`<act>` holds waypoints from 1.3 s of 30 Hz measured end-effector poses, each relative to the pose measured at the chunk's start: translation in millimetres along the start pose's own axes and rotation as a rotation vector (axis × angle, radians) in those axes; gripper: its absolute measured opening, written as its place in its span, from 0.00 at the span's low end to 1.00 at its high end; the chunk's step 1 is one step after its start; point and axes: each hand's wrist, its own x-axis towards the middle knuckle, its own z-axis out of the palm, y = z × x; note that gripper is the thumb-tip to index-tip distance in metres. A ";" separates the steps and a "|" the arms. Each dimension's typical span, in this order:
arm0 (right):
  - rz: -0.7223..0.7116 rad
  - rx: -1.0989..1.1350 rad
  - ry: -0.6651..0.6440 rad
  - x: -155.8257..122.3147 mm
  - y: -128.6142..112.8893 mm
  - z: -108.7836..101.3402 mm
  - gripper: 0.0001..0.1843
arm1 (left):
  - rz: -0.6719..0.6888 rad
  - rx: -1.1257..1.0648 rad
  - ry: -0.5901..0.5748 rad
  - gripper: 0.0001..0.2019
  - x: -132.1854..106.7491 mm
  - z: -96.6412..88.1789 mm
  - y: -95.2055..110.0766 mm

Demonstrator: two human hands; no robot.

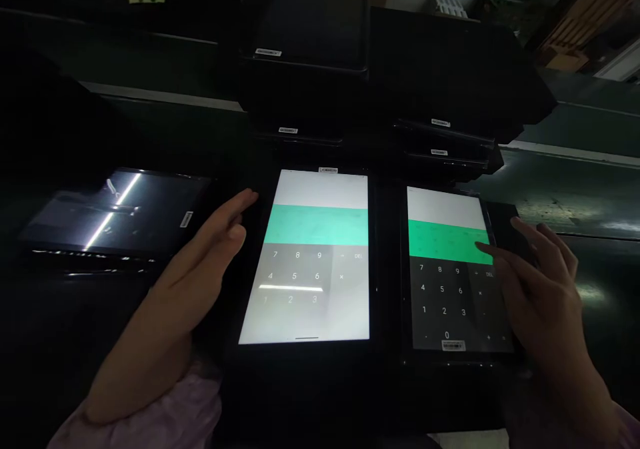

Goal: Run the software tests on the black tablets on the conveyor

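A single head-worn view, facing forward and steeply down over the desk (565, 195).
The camera looks from above the near side of the desk, between the person's forearms; the left hand (200, 255) and right hand (545, 295) reach in from the lower corners, close to the lens. The brighter tablet (305, 289) lies near mid-view, seen at a slant from its near end. Beyond the desk's far edge, at upper right, wooden slats (577, 15) appear smaller and farther off. A pale strip (163, 97) slopes down rightward.
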 end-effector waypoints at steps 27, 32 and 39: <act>0.119 -0.011 0.018 -2.1 -26.0 -13.4 0.16 | 0.049 -0.145 -0.017 0.42 11.9 1.9 -31.2; -0.094 0.101 -0.094 -1.2 -58.3 -19.6 0.15 | 0.019 -0.159 -0.009 0.41 8.4 1.8 -24.9; -0.098 0.087 -0.125 -3.6 -65.3 -4.3 0.15 | 0.039 -0.189 -0.047 0.43 4.5 1.7 -19.1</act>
